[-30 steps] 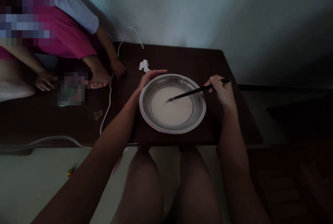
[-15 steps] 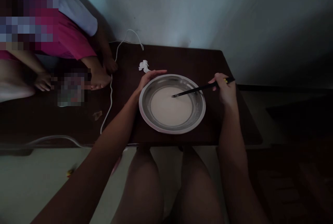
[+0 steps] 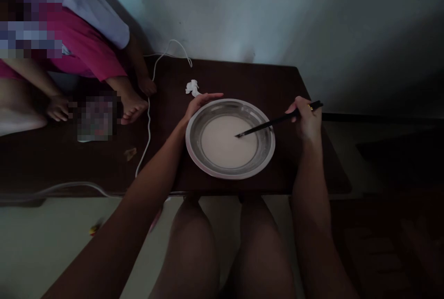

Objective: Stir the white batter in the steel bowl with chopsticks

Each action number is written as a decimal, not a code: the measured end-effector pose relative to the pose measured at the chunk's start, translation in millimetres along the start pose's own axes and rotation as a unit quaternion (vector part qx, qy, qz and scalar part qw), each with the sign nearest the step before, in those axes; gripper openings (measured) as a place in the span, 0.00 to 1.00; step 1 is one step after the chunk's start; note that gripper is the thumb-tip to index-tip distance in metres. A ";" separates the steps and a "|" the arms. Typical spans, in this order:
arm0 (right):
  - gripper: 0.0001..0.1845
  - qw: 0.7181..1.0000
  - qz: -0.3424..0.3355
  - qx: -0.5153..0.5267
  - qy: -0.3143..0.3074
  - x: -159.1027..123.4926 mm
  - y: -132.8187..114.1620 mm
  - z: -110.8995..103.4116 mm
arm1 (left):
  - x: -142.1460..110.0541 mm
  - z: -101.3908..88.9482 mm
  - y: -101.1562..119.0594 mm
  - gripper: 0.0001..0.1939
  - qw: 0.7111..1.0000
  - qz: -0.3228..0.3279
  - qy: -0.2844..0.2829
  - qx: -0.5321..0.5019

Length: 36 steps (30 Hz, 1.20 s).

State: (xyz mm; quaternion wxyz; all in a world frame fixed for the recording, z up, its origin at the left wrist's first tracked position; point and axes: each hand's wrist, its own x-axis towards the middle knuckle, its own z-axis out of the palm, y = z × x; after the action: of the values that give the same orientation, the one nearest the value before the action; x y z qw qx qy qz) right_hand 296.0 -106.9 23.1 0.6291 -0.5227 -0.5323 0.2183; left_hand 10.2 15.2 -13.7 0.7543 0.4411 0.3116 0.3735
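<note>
A round metal bowl (image 3: 194, 160) of milky white liquid (image 3: 225, 148) stands on the dark table. My left hand (image 3: 199, 103) lies against the outside of its far left rim, fingers stretched out along the edge; the thumb is hidden. In my closed right hand (image 3: 307, 116), to the right of the bowl, is a pair of black chopsticks (image 3: 263, 125) with gold bands near the top. They slant down over the right rim, and their tips meet the liquid near its middle.
Crumpled white tissue (image 3: 192, 87) lies behind my left hand. A white cable (image 3: 149, 127) runs across the dark table (image 3: 274, 81). At the left sits another person (image 3: 100, 53), with hands and a foot near a blurred-out object (image 3: 97, 118). A wall (image 3: 225, 12) rises behind.
My right hand has moved to the right, drawing the chopstick tips rightward and slightly nearer me through the liquid. My left hand and the bowl stay nearly in place.
</note>
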 end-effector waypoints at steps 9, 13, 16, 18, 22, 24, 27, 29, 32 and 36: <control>0.23 0.994 0.006 -0.019 -0.103 -5.8 -6.5 8.8 | 0.5 -1.8 -0.5 0.23 1.000 0.007 -0.011 -0.002; 0.27 1.000 0.003 -0.017 -0.002 -0.9 -1.2 0.9 | 1.3 -0.3 0.0 0.21 1.000 0.008 -0.005 -0.018; 0.27 0.999 0.013 -0.002 -0.052 -2.8 -3.6 0.1 | 0.5 2.0 1.3 0.21 1.000 0.005 0.009 -0.023; 0.25 0.993 0.023 -0.004 -0.120 -5.3 -6.7 3.8 | -0.9 3.5 2.2 0.21 1.000 0.004 0.015 -0.017; 0.24 0.993 0.022 -0.026 -0.112 -4.7 -6.4 7.7 | -3.1 3.8 2.2 0.23 1.000 0.004 0.012 -0.006; 0.24 0.998 0.013 -0.028 -0.051 -1.9 -2.9 4.1 | -3.1 2.7 1.3 0.23 1.000 0.007 0.005 -0.005; 0.26 1.000 0.007 -0.006 -0.005 -0.3 -0.5 -2.3 | -2.0 1.3 0.2 0.23 1.000 0.008 -0.004 -0.007; 0.26 0.999 0.010 0.010 -0.046 -2.2 -2.9 -2.5 | -1.3 1.4 0.3 0.21 1.000 0.009 -0.002 -0.015; 0.24 0.989 0.023 -0.003 -0.143 -6.1 -8.8 3.2 | -1.1 2.3 1.2 0.21 1.000 0.008 0.003 -0.017; 0.23 0.994 0.015 -0.034 -0.104 -3.9 -7.3 5.6 | -0.9 1.4 1.0 0.22 1.000 0.005 0.002 -0.004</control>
State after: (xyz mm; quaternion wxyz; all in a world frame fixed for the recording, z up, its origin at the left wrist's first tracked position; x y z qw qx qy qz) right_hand 287.6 -110.4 27.3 0.5491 -0.5262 -0.5941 0.2620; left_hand 10.6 14.1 -12.1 0.7537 0.4387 0.3090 0.3795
